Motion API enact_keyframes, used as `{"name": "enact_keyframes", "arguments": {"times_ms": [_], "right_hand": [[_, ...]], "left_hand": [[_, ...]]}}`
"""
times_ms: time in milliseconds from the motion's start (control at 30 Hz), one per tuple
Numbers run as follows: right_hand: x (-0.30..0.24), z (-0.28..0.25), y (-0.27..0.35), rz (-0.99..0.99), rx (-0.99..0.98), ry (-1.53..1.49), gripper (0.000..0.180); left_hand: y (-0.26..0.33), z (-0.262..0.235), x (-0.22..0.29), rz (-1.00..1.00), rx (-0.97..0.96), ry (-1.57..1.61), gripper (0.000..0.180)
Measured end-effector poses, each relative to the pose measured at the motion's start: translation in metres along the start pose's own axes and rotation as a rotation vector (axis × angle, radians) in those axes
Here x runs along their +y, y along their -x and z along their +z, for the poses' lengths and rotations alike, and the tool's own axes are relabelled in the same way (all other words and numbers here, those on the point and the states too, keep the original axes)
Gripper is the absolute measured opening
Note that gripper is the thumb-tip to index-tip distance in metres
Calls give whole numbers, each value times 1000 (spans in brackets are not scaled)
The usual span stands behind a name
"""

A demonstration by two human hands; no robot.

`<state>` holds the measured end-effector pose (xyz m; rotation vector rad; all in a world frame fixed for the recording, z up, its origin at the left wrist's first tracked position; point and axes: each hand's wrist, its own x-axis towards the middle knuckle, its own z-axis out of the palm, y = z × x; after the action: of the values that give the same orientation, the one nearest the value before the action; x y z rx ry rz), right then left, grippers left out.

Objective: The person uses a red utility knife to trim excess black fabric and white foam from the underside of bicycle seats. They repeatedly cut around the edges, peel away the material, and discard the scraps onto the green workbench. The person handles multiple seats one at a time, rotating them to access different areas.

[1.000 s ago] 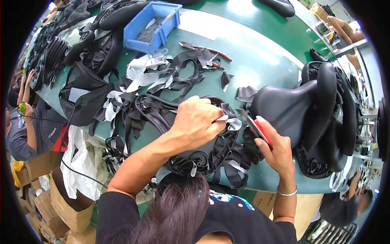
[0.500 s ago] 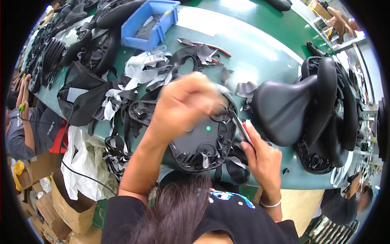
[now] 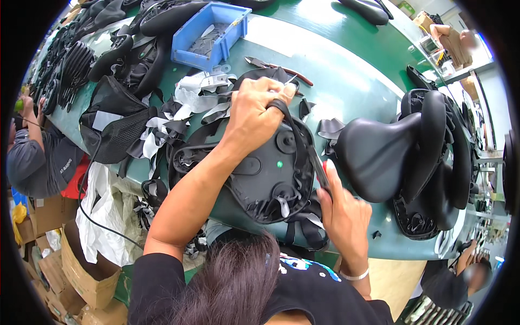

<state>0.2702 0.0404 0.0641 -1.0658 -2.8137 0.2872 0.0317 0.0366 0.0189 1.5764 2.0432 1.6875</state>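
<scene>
At twelve o'clock, my left grip (image 3: 253, 112) pinches a black fabric strip (image 3: 293, 123); at four, my right grip (image 3: 345, 215) clasps a red-handled metal cutter (image 3: 319, 169). Probably I trim; next cut needs tension.

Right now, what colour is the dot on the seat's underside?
The dot is green, in the head view.

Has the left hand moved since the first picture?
Yes, the left hand has moved up the picture, closer to the blue bin.

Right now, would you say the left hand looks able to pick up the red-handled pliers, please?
Probably not without letting go: the left hand is closed on a black strip, although the pliers lie close beyond.
</scene>
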Motion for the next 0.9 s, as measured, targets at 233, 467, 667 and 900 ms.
{"name": "enact_keyframes", "arguments": {"times_ms": [233, 467, 667, 900], "right_hand": [[4, -3, 21, -24, -100, 110, 54], [41, -33, -53, -325, -59, 336, 45], [52, -44, -109, -621, -230, 245, 44], [39, -51, -32, -368, -288, 347, 59]], "left_hand": [[-9, -11, -3, -357, 180, 662, 59], [14, -46, -8, -672, 168, 1368, 67], [81, -90, 47, -416, -369, 684, 81], [21, -172, 15, -158, 43, 1488, 71]]}}
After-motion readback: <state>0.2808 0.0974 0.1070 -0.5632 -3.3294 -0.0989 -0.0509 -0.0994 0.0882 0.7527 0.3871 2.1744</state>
